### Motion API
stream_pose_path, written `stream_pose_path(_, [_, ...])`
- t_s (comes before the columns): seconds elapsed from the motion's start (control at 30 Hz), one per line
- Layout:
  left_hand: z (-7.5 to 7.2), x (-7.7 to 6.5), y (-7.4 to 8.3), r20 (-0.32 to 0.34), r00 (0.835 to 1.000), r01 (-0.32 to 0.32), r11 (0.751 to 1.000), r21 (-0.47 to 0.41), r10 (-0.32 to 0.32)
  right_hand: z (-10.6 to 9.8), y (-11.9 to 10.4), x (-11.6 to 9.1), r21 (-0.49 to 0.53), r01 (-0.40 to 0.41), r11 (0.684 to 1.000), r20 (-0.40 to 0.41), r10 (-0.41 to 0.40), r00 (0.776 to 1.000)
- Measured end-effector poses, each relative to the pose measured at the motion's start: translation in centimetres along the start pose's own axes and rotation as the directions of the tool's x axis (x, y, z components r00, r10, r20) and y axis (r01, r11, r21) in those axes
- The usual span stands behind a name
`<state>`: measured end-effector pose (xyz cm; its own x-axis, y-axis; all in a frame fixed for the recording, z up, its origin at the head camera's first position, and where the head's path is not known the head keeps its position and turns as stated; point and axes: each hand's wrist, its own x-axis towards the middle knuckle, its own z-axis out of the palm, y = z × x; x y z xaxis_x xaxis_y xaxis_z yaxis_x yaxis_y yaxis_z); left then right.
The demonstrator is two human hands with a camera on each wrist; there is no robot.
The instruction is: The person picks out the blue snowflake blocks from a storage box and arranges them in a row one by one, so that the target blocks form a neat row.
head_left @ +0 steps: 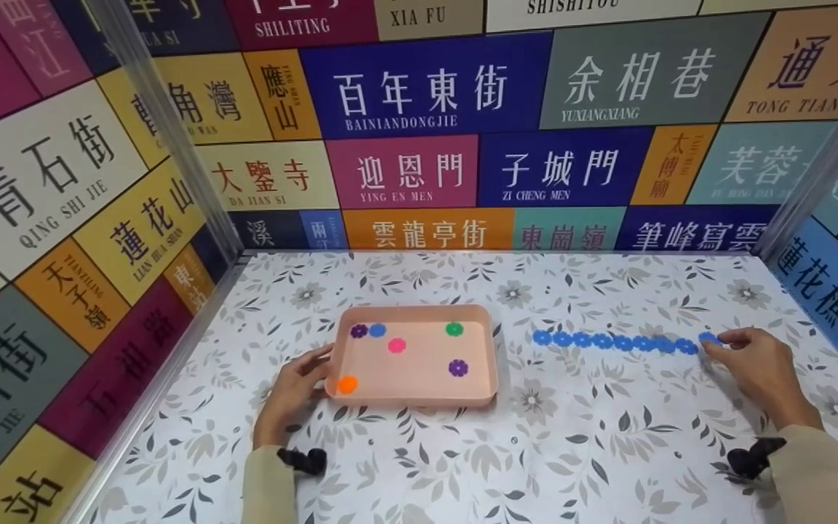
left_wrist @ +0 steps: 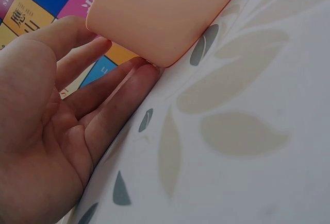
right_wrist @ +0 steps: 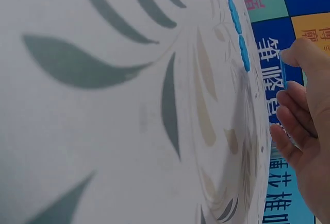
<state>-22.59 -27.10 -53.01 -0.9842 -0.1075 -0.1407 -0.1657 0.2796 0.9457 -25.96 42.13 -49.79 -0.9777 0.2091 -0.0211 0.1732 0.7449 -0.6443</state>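
Note:
My right hand (head_left: 764, 367) pinches a blue flower-shaped plastic piece (head_left: 708, 338) between thumb and index finger, just off the right end of a row of blue flower pieces (head_left: 623, 342). In the right wrist view the held piece (right_wrist: 283, 72) stands edge-on, raised above the table, while the row (right_wrist: 235, 20) lies flat. Over at the left side of a shallow pink tray (head_left: 419, 399), my left hand (head_left: 294, 389) has its fingertips against the outer wall. Its fingers (left_wrist: 124, 87) stretch loosely toward the tray's corner (left_wrist: 149, 38) in the left wrist view.
Inside the tray lie scattered flower pieces: two purple, a blue one (head_left: 377, 330), a pink one (head_left: 396, 346), a green one (head_left: 453, 330) and an orange one (head_left: 347, 384). A leaf-patterned cloth (head_left: 535, 466) covers the table. Sign-printed walls (head_left: 433, 87) enclose the back and sides.

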Motion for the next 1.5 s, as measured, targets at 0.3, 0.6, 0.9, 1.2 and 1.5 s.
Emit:
stream_pose_path(0.3, [-0.1,0.0,0.1,0.022,0.999,-0.026,0.998,-0.064,0.027,-0.3,1.2,0.4,-0.044,-0.009,0.999,0.044,0.011,0.999])
stream_pose_path(0.6, [0.0,0.2,0.0,0.024,1.0,-0.002,0.998,-0.056,0.003,-0.2,1.5,0.7,-0.036,-0.023,0.999,0.049,0.024,0.998])
stream_pose_path(0.9, [0.0,0.1,0.1,0.022,1.0,-0.014,0.999,-0.043,0.015,0.3,1.6,0.8,-0.022,0.003,1.0,0.012,-0.002,1.0])
stream_pose_path(1.2, [-0.2,0.2,-0.1,0.027,1.0,-0.014,0.997,-0.075,0.016,0.6,1.3,0.7,-0.025,0.039,0.999,0.007,-0.039,0.999])
stream_pose_path(1.5, [-0.3,0.0,-0.1,0.021,1.0,-0.004,0.999,-0.039,0.005,0.8,1.3,0.6,-0.012,0.044,0.999,0.017,-0.044,0.999])
